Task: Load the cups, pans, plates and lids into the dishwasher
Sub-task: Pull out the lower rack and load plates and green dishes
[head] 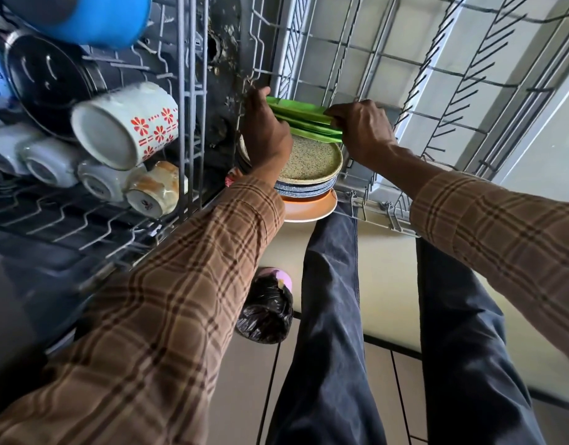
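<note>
Upper rack (186, 130), loaded: floral mug (129, 126), several white cups (48, 162), a brown-glazed cup (154, 191), a black pan (48, 81), a blue vessel (93, 17). Lower rack (437, 75), judged unloaded: tines bare where visible. Green plates (305, 122), in transit: left hand (267, 130) grips one edge, right hand (363, 133) the opposite edge, fingers curled round the rims. Plate stack (312, 178), pending: just beneath the fingers, speckled plate uppermost; blue and orange ones under it. Lids: none identified.
</note>
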### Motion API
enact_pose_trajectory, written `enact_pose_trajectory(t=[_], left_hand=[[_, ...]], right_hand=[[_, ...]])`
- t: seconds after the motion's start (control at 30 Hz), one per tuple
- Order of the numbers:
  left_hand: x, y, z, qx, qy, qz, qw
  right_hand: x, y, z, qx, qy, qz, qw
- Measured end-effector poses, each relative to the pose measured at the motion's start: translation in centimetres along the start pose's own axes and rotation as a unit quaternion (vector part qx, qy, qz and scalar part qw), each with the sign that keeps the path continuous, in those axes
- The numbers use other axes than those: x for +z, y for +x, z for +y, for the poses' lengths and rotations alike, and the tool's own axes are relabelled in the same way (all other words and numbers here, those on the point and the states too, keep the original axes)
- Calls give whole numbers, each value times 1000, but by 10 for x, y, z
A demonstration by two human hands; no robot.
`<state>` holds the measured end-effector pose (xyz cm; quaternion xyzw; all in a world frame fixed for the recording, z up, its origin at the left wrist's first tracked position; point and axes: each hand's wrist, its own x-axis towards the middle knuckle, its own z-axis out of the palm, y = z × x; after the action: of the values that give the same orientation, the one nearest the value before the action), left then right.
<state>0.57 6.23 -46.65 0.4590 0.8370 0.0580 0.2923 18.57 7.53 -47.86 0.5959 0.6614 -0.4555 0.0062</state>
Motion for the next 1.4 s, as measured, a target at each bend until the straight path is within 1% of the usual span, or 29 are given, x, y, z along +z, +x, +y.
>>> enact_pose_trajectory(t=[0.1, 0.2, 0.27, 0.33, 0.43, 0.6, 0.73, 0.83, 0.93, 1.03, 1.1, 1.17, 1.27, 1.4], left_hand=[[1, 0, 3, 11, 17, 1, 1000], [3, 5, 1, -10, 42, -10, 999], [4, 8, 2, -20, 38, -45, 998], [5, 8, 6, -30, 40, -85, 995], [5, 2, 13, -32, 39, -110, 993], [-4, -25, 23, 1, 60, -106, 992], [-21, -62, 33, 63, 81, -94, 990], [-28, -96, 47, 107, 122, -133, 978], [-33, -127, 68, 125, 160, -162, 966], [-49, -161, 94, 128, 171, -142, 967], [-65, -187, 111, 112, 167, -113, 973], [-81, -218, 126, 95, 150, -68, 982], [-106, -262, 150, 80, 129, -14, 988], [-170, -312, 182, 41, 118, 87, 988]], right_hand=[[9, 6, 6, 12, 26, -18, 999], [10, 14, 8, 4, 40, -41, 998], [9, 19, 6, 2, 47, -60, 997], [8, 22, 3, 19, 52, -70, 996], [7, 20, 1, 51, 57, -65, 995], [3, 1, 7, 130, 93, -23, 987], [-15, -36, 12, 144, 63, 3, 988], [-34, -67, 15, 153, 33, -13, 988], [-54, -89, 12, 118, 1, -17, 993], [-82, -115, -2, 51, -43, -4, 998], [-106, -139, -16, -21, -88, -6, 996], [-134, -162, -36, -93, -119, 1, 989], [-179, -195, -67, -161, -151, 24, 975], [-241, -239, -133, -273, -202, 32, 940]])
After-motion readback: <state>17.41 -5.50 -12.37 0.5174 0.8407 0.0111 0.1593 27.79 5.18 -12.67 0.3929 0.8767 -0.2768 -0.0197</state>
